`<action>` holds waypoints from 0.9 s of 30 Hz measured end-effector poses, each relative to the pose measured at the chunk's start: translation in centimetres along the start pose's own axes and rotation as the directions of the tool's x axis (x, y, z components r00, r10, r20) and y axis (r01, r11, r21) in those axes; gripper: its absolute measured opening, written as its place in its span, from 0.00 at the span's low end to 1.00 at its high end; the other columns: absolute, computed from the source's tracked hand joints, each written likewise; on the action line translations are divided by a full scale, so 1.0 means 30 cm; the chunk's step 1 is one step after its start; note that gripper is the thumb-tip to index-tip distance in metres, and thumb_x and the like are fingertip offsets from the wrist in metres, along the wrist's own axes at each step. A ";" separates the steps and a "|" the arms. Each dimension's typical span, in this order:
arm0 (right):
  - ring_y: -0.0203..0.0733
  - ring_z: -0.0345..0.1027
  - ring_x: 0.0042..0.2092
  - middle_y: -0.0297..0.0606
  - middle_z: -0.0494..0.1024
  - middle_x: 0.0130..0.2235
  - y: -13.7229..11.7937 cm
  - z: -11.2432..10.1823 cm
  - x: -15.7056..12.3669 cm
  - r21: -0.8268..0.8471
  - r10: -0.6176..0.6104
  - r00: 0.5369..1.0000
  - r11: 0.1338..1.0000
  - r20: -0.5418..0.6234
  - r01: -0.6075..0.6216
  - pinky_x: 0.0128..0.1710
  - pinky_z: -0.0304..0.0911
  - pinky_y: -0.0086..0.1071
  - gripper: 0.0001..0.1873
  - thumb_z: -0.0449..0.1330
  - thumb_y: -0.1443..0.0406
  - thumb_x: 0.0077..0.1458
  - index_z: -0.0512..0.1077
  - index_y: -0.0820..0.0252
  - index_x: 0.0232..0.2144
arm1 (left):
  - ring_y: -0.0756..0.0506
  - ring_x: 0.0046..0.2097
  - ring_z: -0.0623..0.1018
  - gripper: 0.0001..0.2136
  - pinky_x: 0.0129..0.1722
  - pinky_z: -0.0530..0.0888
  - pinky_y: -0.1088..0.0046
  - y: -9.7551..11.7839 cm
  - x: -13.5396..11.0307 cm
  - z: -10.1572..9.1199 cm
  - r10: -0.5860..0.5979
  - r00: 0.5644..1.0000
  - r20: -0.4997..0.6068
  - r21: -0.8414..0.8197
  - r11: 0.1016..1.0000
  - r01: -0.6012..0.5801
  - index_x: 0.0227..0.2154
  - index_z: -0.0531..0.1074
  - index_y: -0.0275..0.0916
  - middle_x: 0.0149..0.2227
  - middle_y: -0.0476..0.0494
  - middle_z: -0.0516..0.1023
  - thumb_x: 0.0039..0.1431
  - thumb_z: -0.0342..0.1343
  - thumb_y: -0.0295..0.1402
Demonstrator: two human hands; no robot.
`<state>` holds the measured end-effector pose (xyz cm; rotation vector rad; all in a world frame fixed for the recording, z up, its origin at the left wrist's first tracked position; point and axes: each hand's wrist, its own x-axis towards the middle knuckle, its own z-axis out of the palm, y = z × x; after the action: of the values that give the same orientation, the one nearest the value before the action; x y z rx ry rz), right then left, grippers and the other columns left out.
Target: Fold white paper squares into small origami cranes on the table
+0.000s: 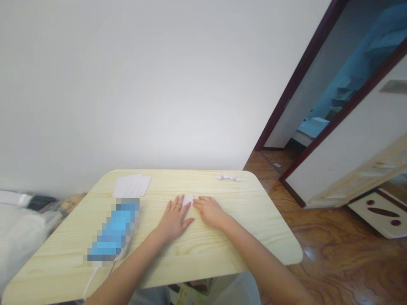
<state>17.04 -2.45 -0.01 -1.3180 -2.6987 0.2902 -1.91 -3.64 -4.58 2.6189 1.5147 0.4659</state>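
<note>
We touch the small paper (pixel 188 199) at both edges, left hand (pixel 174 218) spread wide, right hand (pixel 210 211) gripping we can't tell how; tabletop (pixel 206 186) separates it from folded pieces (pixel 222 177) beyond-right.

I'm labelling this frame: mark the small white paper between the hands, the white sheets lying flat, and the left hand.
Small white paper (pixel 188 200), head view: its uncovered part.
White sheets (pixel 131 186), head view: middle of the sheets.
Left hand (pixel 172 221), head view: back of the hand.
</note>
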 end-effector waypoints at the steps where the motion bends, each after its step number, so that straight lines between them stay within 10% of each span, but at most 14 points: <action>1: 0.44 0.53 0.55 0.37 0.66 0.54 0.003 -0.001 0.001 -0.005 -0.006 1.000 1.000 0.000 0.006 0.54 0.48 0.41 0.22 0.48 0.71 0.52 0.64 0.58 0.50 | 0.36 0.61 0.51 0.28 0.56 0.51 0.52 -0.002 -0.001 -0.001 0.005 1.000 0.000 0.002 1.000 -0.005 0.56 0.56 0.39 0.60 0.34 0.52 0.56 0.43 0.49; 14: 0.41 0.44 0.59 0.45 0.64 0.52 -0.046 0.060 0.104 0.162 0.180 0.975 0.974 -0.128 -0.158 0.58 0.37 0.44 0.27 0.45 0.76 0.47 0.56 0.65 0.52 | 0.35 0.61 0.51 0.34 0.56 0.50 0.53 0.017 -0.001 -0.015 -0.048 0.997 0.055 0.060 0.997 0.044 0.58 0.51 0.31 0.61 0.32 0.50 0.55 0.38 0.52; 27: 0.46 0.37 0.62 0.45 0.50 0.61 -0.077 0.064 0.092 0.019 0.095 0.993 0.995 -0.071 -0.094 0.59 0.25 0.46 0.43 0.54 0.70 0.42 0.41 0.64 0.60 | 0.36 0.62 0.49 0.34 0.57 0.49 0.53 0.030 0.004 -0.027 -0.062 0.994 0.095 0.096 0.994 0.053 0.59 0.47 0.28 0.61 0.31 0.49 0.55 0.40 0.49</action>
<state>13.19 -1.89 -1.29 -1.4259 -2.5755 0.2669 -1.34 -4.08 -3.57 2.6149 1.6132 0.2636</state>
